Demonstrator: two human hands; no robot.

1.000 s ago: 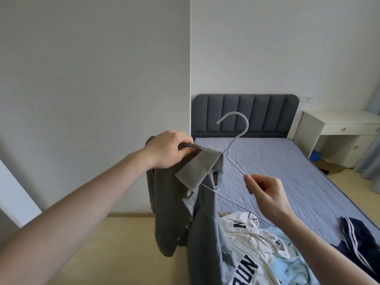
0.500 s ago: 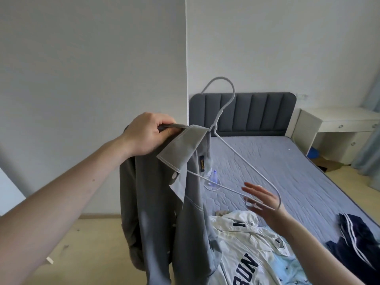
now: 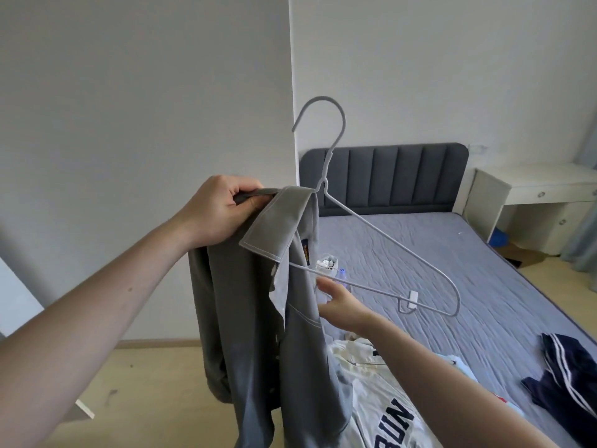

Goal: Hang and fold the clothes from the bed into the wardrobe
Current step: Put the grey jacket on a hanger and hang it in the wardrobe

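A grey collared shirt [image 3: 252, 334] hangs from my left hand [image 3: 219, 215], which grips its shoulder together with one end of a grey wire hanger [image 3: 387, 240]. The hanger's hook points up and its other arm sticks out bare to the right, over the bed [image 3: 452, 253]. My right hand [image 3: 342, 305] reaches under the hanger to the shirt's open front edge; its thumb is straight and its fingers are hidden behind the cloth. On the bed lie a cream lettered jersey [image 3: 381, 409], a light blue garment [image 3: 465, 370] and a navy striped garment [image 3: 568, 376].
A dark padded headboard [image 3: 387, 176] backs the bed, with a white desk [image 3: 533, 189] to its right. A wall corner [image 3: 290, 92] juts out just left of the bed. A small white bag [image 3: 328, 263] lies on the mattress behind the hanger.
My right hand let go of the hanger's lower bar and moved left to the shirt's front edge. My left hand raised the shirt and hanger, and the hook swung upright.
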